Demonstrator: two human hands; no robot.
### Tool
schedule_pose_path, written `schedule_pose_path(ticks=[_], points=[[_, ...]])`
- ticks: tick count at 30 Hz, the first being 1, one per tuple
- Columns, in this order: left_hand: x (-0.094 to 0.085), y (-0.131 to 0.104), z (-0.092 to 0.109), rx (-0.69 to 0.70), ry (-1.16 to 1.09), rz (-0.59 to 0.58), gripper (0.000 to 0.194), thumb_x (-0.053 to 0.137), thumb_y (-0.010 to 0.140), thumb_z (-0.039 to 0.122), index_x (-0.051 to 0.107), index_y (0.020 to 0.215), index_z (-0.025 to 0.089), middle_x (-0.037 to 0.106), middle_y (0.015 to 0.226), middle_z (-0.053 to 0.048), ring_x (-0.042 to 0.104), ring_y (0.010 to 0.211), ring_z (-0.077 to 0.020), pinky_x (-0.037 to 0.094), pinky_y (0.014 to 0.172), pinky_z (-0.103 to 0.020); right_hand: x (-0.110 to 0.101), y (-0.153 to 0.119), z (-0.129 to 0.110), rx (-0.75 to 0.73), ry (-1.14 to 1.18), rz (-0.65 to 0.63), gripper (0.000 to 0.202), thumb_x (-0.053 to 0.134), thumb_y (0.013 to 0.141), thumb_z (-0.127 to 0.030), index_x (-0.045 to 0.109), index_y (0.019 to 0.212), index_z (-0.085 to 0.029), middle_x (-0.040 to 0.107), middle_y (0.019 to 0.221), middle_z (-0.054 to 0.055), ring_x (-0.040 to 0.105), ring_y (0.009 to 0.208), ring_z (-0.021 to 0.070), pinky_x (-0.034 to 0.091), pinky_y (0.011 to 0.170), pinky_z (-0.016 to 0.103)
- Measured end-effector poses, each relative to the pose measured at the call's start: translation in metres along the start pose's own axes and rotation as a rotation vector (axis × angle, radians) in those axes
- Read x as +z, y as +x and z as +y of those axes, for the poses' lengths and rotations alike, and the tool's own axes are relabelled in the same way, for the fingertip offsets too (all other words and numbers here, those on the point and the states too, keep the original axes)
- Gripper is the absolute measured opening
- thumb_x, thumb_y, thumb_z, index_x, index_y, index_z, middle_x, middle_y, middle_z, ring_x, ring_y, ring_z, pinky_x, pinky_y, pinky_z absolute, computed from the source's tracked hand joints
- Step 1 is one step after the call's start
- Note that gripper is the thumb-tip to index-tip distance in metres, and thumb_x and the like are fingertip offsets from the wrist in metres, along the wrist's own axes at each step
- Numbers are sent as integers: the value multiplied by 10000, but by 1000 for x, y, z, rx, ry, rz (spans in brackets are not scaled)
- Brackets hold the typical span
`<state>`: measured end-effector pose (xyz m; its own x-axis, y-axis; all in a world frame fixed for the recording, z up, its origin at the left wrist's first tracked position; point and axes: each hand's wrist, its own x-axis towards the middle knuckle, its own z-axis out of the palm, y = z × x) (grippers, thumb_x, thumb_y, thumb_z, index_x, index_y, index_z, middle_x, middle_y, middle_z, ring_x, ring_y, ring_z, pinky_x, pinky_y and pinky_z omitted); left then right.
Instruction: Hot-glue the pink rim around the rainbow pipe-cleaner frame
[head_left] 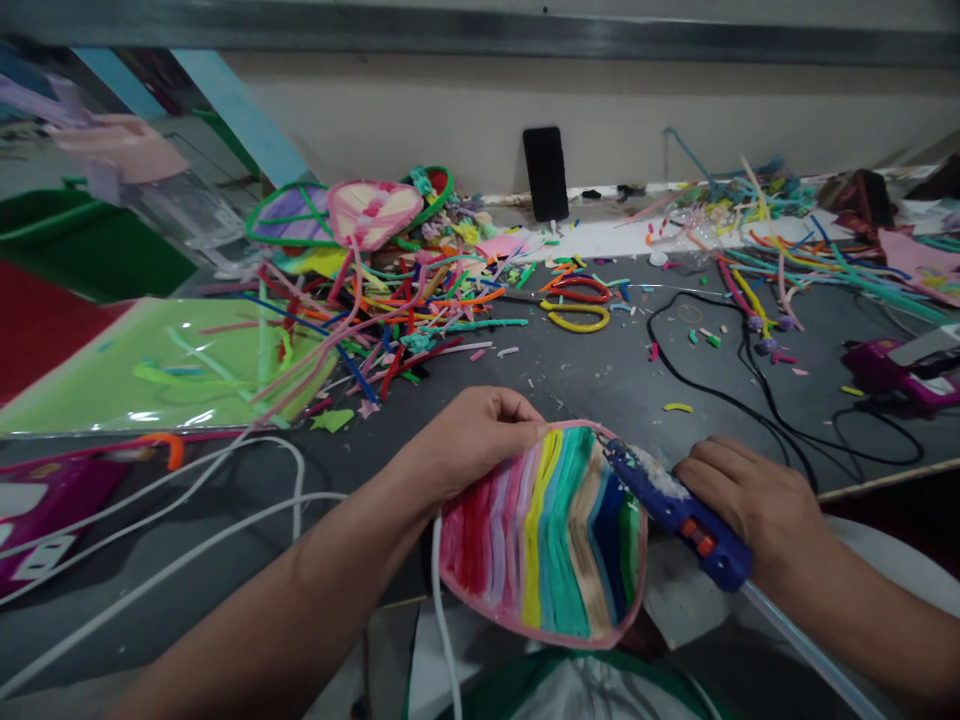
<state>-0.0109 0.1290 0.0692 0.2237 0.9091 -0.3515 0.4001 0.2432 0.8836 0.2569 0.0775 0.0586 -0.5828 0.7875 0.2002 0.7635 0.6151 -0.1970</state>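
My left hand (487, 440) pinches the top edge of a striped pipe-cleaner heart (551, 540) with a pink border. Its stripes run from pink and red through yellow, teal and tan to dark blue and green. My right hand (750, 490) is wrapped round a blue glue gun (686, 520) with an orange switch and crusted glue near its front. The gun's nozzle is at the heart's upper right edge; whether it touches I cannot tell. A clear glue stick (810, 650) sticks out of the gun's back end.
Loose pipe cleaners (420, 300) are heaped at the back left, beside finished-looking hearts (375, 212). Scissors (577, 305) with red and yellow handles lie mid-table. A phone (546, 172) leans against the wall. Black cord (720, 390) loops at right; white cable (225, 530) crosses at left.
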Motion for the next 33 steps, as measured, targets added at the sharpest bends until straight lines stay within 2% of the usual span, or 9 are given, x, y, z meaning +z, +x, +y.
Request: schedule_pose_path(ticks=[4, 14, 20, 33], points=[[-1, 0, -1, 13, 17, 6, 181, 645, 690, 313, 668, 718, 135, 646, 623, -18, 573, 554, -126, 416, 509, -212, 1, 0, 1, 5, -6, -20, 130, 443, 856, -149, 505, 746, -180, 484, 739, 37, 449, 709, 180, 315, 623, 309], [2, -1, -1, -26, -72, -22, 209, 683, 669, 341, 660, 706, 137, 628, 604, -5, 552, 531, -108, 412, 497, -201, 8, -1, 6, -44, -26, 35, 141, 450, 856, -156, 490, 726, -191, 463, 706, 25, 430, 683, 176, 288, 600, 303], [1, -1, -1, -4, -37, -27, 158, 667, 669, 300, 664, 698, 145, 632, 593, 2, 549, 521, -107, 411, 500, -201, 6, 2, 2, -52, -9, 26, 150, 472, 833, -139, 477, 693, -192, 449, 683, 18, 416, 665, 171, 275, 594, 299], [4, -1, 1, -26, -43, -51, 213, 671, 663, 345, 662, 713, 138, 636, 614, -9, 557, 536, -117, 418, 504, -208, 4, 8, -8, -70, 7, 29, 139, 515, 826, -168, 494, 690, -189, 463, 669, 13, 417, 643, 160, 249, 578, 297]])
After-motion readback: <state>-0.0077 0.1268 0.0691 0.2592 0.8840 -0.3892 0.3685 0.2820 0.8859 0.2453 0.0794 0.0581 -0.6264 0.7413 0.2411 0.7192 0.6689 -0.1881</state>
